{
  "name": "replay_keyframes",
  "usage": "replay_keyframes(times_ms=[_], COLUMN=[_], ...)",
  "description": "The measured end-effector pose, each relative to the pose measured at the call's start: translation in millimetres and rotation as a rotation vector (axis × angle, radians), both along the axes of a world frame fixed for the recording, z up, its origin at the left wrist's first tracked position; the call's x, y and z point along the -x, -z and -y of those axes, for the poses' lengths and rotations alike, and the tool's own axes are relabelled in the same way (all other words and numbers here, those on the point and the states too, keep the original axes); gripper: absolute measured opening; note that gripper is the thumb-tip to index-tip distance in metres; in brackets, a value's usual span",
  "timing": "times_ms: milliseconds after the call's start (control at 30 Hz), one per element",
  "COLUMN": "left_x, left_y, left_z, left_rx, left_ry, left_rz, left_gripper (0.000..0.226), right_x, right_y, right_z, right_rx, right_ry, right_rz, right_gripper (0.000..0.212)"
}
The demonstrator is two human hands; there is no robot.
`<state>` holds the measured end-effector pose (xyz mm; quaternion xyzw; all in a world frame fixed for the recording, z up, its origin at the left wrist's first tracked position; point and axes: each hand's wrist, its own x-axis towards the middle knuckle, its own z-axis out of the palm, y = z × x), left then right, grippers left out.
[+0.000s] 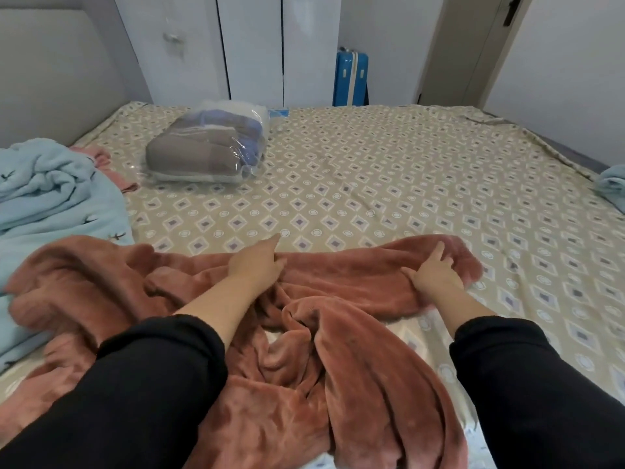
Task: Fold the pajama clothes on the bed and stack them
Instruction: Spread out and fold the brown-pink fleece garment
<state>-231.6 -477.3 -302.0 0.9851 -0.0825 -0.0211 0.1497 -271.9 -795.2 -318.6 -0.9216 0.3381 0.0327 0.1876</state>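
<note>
**A:** Why does the rust-pink fleece pajama piece (338,350) lie stretched sideways along the near edge of the bed (389,157)?

**B:** I'd say it is being pulled flat before a fold. The left hand (257,262) pinches its far edge near the middle, fingers curled into the pile. The right hand (433,270) grips the end reaching right, thumb and fingers closed on the cloth.

**A:** And the light blue fleece garment (50,198)?

**B:** It's heaped at the left, touching the pink one and unfolded, probably waiting its turn. No stack shows yet.
</note>
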Motion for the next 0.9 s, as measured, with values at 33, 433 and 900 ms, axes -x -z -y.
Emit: replay_keyframes(times_ms=[33, 433, 900], left_x=[-8.9, -83.9, -50.5], left_y=[2.0, -54.3, 55.0], left_z=[4.9, 71.1, 93.0], left_rx=[-0.089, 0.173, -0.157], left_ry=[0.054, -0.014, 0.366], left_rz=[-0.061, 0.2, -0.148], left_gripper=[0.072, 0.019, 0.074], right_x=[-4.7, -66.4, -47.9], right_y=[1.1, -47.7, 29.2], right_z=[7.4, 69.2, 48.5], right_rx=[0.011, 0.37, 0.189], right_ry=[0.014, -0.014, -0.305], right_rz=[-0.007, 0.478, -0.16], right_gripper=[0.098, 0.032, 0.056])
